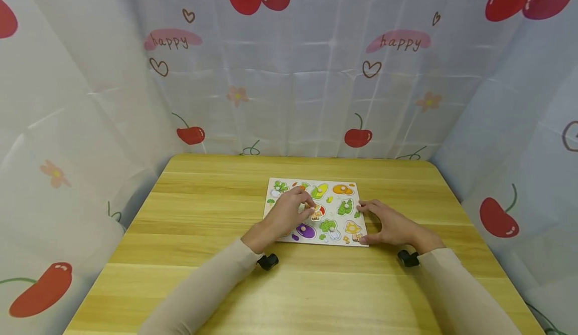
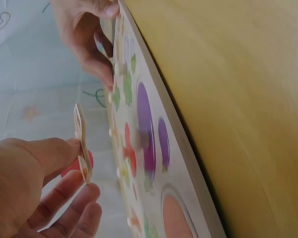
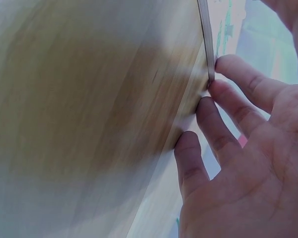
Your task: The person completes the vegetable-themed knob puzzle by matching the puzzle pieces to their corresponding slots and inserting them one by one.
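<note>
A pale wooden puzzle board (image 1: pixel 293 242) with printed vegetable pieces lies on the table. My left hand (image 1: pixel 286 210) is above its middle, pinching a thin mushroom puzzle piece (image 1: pixel 317 213) with a red cap between thumb and fingers. In the left wrist view this piece (image 2: pixel 81 131) appears almost edge-on, lifted off the board. My right hand (image 1: pixel 392 225) rests at the board's right side, thumb by the near corner and fingertips touching the edge (image 3: pixel 207 47). Around the left hand sit a purple eggplant (image 1: pixel 307 231) and a green leafy vegetable (image 1: pixel 331 229).
The yellow wood-grain table (image 1: pixel 289 295) extends around the board. White curtains (image 1: pixel 289 74) with printed cherries hang behind it and at both sides. Small knobs (image 2: pixel 139 139) stick up from the board's pieces. Black wrist cameras (image 1: pixel 268 261) sit under both wrists.
</note>
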The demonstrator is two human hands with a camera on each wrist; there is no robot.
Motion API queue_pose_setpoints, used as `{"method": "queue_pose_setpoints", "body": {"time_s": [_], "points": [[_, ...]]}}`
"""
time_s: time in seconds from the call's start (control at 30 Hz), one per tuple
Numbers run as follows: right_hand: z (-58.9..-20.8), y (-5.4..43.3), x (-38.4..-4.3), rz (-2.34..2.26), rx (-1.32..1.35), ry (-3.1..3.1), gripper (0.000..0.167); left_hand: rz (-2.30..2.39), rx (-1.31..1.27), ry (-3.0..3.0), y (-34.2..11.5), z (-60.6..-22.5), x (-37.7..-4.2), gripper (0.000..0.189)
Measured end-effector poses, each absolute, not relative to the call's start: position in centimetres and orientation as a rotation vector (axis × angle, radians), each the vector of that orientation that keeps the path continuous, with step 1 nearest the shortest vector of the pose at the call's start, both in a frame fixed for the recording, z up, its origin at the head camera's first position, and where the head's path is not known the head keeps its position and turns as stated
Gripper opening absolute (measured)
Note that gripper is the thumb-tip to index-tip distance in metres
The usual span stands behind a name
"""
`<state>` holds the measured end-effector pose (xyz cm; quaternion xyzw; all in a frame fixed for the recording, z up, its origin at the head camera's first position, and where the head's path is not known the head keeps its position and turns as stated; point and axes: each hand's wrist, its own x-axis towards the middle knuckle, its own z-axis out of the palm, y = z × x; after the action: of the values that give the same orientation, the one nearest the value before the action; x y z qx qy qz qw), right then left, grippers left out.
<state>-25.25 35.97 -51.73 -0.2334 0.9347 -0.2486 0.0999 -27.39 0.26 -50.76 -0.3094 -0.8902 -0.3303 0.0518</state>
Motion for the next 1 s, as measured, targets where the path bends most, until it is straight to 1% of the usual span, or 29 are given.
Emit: {"method": "queue_pose_setpoints", "body": {"time_s": [0.4,0.6,1.0], "points": [[-51.6,36.1,-25.3,-0.74,-0.71,2.741,0.104,-0.939,-1.011,-2.78,4.7,-51.2,-26.7,0.01],[-51.6,36.1,-25.3,-0.736,-0.71,2.734,0.108,-0.858,-1.052,-2.795,7.0,-51.9,-26.8,0.009],[-51.6,36.1,-25.3,-0.748,-0.72,2.73,0.106,-0.795,-1.106,-2.852,9.6,-52.7,-26.8,0.01]]}}
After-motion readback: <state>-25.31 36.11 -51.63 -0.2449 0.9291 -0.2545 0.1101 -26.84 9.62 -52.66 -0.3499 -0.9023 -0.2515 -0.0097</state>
